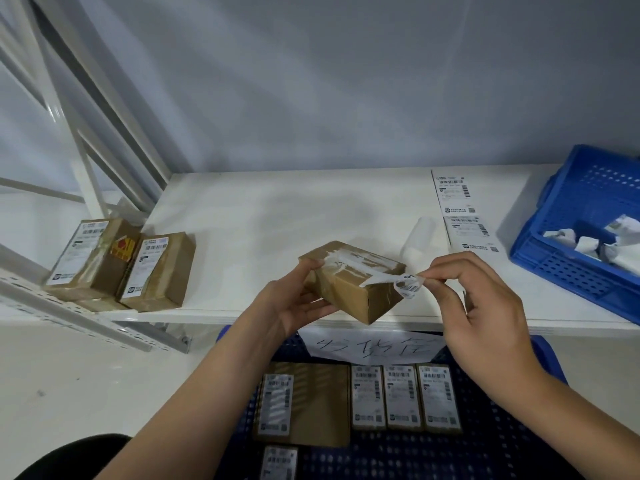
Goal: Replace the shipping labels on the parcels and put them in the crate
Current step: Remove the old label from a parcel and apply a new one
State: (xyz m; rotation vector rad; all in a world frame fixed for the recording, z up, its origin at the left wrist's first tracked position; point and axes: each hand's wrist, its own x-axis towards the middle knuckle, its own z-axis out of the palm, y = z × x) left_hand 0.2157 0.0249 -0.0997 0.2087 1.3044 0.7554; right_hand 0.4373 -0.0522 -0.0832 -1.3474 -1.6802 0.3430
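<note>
At the far left, two labelled parcels lie side by side at the table's left front corner, touching each other and partly overhanging onto a perforated metal shelf rail. Behind them white shelf struts slant up against the grey wall.

The middle of the white table is bare from the two parcels across to the held box. The left hand grips a brown cardboard parcel from its left end — thumb on top, fingers curled beneath — and holds it tilted just above the table's front edge. Its top face shows torn white residue. A strip of old label runs off the parcel's right end, curled at its tip, and the right hand pinches that tip between thumb and forefinger, the other fingers loosely bent.

Below the table edge sits a dark blue crate with a handwritten paper sign on its near wall. Inside, a wide labelled parcel lies at the left, three narrower ones stand in a row touching to its right, and another label shows at the bottom edge.

Behind the right hand a curl of translucent backing paper rests on the table, just beside a strip of fresh labels near the back edge. At the far right a blue perforated crate stands tilted on the table corner — crumpled white label scraps lie in it.
</note>
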